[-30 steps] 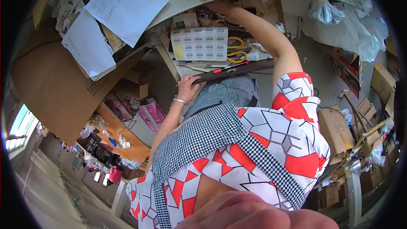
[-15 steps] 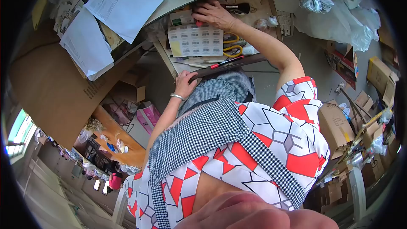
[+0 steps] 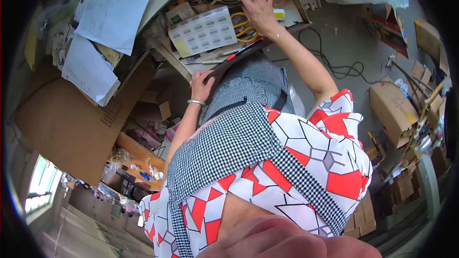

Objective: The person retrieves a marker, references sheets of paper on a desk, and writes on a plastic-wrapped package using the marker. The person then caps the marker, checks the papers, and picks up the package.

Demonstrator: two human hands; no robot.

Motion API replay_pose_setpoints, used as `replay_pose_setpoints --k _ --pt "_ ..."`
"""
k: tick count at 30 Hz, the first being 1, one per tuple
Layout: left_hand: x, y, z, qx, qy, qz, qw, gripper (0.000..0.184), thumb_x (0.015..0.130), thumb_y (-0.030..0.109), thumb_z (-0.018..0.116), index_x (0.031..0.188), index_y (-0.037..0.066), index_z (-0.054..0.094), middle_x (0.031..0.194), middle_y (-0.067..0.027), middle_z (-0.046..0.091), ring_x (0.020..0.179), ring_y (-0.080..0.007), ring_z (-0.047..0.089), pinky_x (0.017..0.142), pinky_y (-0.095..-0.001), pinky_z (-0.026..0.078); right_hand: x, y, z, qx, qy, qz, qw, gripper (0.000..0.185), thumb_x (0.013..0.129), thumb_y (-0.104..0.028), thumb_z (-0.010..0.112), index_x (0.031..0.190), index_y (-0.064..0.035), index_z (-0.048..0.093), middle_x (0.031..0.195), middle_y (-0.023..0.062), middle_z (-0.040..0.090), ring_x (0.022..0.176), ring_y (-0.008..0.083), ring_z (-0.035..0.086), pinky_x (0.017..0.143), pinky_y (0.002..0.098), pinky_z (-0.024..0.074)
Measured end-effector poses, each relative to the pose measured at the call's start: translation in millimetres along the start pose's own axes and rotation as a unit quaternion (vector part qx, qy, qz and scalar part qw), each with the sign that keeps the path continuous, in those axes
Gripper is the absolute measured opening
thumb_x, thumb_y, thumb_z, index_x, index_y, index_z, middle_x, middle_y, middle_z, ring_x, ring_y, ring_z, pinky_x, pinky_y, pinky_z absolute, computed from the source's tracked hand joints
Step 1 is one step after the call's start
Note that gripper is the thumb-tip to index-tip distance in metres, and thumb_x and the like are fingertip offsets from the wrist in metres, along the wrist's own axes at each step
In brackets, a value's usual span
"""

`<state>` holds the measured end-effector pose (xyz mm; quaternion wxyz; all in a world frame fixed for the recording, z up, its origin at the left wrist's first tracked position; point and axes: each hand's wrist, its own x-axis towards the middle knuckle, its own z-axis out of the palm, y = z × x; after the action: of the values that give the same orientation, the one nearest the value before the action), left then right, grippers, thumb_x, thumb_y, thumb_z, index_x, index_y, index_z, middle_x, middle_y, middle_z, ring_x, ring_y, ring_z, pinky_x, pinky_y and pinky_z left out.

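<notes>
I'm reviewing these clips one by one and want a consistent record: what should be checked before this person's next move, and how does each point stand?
1. Drawer open: ok, its contents show.
2. Left hand at the drawer's front, away from the scissors: ok.
3. Right hand free of any held item: cannot tell, its fingertips are partly hidden.
4. Scissor blades clear of the fingers: cannot tell, only the yellow handles show plainly.
5. Label sheet clear of both hands: ok.
6. Red-capped marker well back from the drawer's front edge: not ok, it lies along it.
</notes>
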<state>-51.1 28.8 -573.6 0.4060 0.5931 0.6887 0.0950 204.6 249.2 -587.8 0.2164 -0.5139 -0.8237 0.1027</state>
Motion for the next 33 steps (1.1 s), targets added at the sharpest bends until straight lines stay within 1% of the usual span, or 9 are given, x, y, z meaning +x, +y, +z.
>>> replay_pose_setpoints --k 5,13,19,23,26,28,31,32,33 --pt "7.0 18.2 29.5 -0.025 0.002 -0.024 0.999 0.024 0.081 0.021 0.067 0.099 0.006 0.067 0.077 -0.0058 0.050 0.074 -0.0191 0.051 0.070 -0.0285 0.042 -88.8 29.7 -34.7 0.067 -0.061 0.050 0.995 0.026 0.087 -0.030 0.057 0.075 -0.0077 0.061 0.075 0.0073 0.057 0.075 0.0249 0.056 0.070 0.0367 0.0381" --pt "16.6 57.2 82.9 -0.053 0.020 -0.035 0.998 0.023 0.082 0.024 0.065 0.095 0.005 0.069 0.077 -0.0074 0.052 0.074 -0.0200 0.053 0.070 -0.0294 0.043 -127.5 97.0 -60.8 0.068 -0.218 0.061 0.972 0.034 0.087 -0.034 0.053 0.070 -0.0082 0.066 0.067 0.0085 0.061 0.068 0.0250 0.060 0.068 0.0385 0.0404" --pt "-5.8 77.2 67.2 0.029 0.050 -0.037 0.998 0.024 0.082 0.028 0.064 0.095 0.009 0.069 0.078 -0.0093 0.054 0.076 -0.0241 0.056 0.070 -0.0328 0.044 -48.5 103.5 -59.8 0.061 0.043 -0.054 0.996 0.030 0.078 -0.017 0.053 0.106 -0.0065 0.053 0.112 0.0104 0.053 0.107 0.0252 0.049 0.081 0.0389 0.0388" --pt "-33.3 88.0 44.9 0.169 0.054 -0.051 0.983 0.042 0.079 0.036 0.063 0.114 0.013 0.060 0.100 -0.0128 0.056 0.095 -0.0301 0.054 0.083 -0.0395 0.042 47.1 106.7 -22.5 -0.082 -0.069 -0.054 0.993 0.042 0.083 -0.018 0.045 0.122 -0.0056 0.046 0.124 0.0127 0.048 0.113 0.0273 0.045 0.089 0.0441 0.0377" --pt "-60.0 99.8 22.5 0.188 0.073 -0.019 0.979 0.064 0.073 0.028 0.068 0.129 0.011 0.043 0.123 -0.0148 0.043 0.116 -0.0342 0.040 0.097 -0.0444 0.032 101.7 95.0 -6.1 -0.108 -0.079 -0.043 0.990 0.033 0.080 -0.022 0.048 0.108 -0.0069 0.060 0.111 0.0147 0.058 0.100 0.0302 0.055 0.085 0.0429 0.0437" --pt "-77.4 97.7 6.2 0.139 0.103 -0.027 0.985 0.069 0.071 0.022 0.071 0.132 0.010 0.040 0.130 -0.0161 0.037 0.122 -0.0357 0.034 0.101 -0.0452 0.030 131.1 74.1 10.2 -0.215 -0.107 0.037 0.970 0.047 0.086 -0.036 0.046 0.129 -0.0164 0.050 0.136 0.0083 0.044 0.127 0.0291 0.037 0.105 0.0474 0.0261" --pt "-105.0 78.1 -20.9 0.094 0.137 -0.035 0.986 0.066 0.071 0.020 0.071 0.130 0.010 0.043 0.130 -0.0164 0.038 0.121 -0.0362 0.035 0.101 -0.0437 0.032 131.6 51.5 30.3 -0.219 -0.008 -0.006 0.976 0.041 0.085 -0.032 0.048 0.121 -0.0134 0.055 0.130 0.0111 0.048 0.120 0.0294 0.042 0.096 0.0474 0.0334" --pt "-111.7 70.1 -30.6 0.086 0.144 -0.036 0.985 0.066 0.071 0.020 0.071 0.130 0.010 0.043 0.130 -0.0164 0.038 0.121 -0.0362 0.035 0.101 -0.0437 0.032 125.7 45.6 39.9 -0.139 0.019 0.006 0.990 0.029 0.079 -0.020 0.050 0.102 -0.0081 0.062 0.096 0.0162 0.062 0.088 0.0312 0.060 0.071 0.0483 0.0465" --pt "-118.7 60.7 -41.1 0.067 0.142 -0.050 0.986 0.063 0.071 0.019 0.070 0.128 0.009 0.045 0.129 -0.0163 0.040 0.120 -0.0359 0.036 0.101 -0.0428 0.033 119.4 35.2 43.1 -0.106 -0.015 0.036 0.994 0.026 0.078 -0.019 0.051 0.099 -0.0076 0.060 0.093 0.0176 0.062 0.084 0.0322 0.061 0.068 0.0484 0.0471"
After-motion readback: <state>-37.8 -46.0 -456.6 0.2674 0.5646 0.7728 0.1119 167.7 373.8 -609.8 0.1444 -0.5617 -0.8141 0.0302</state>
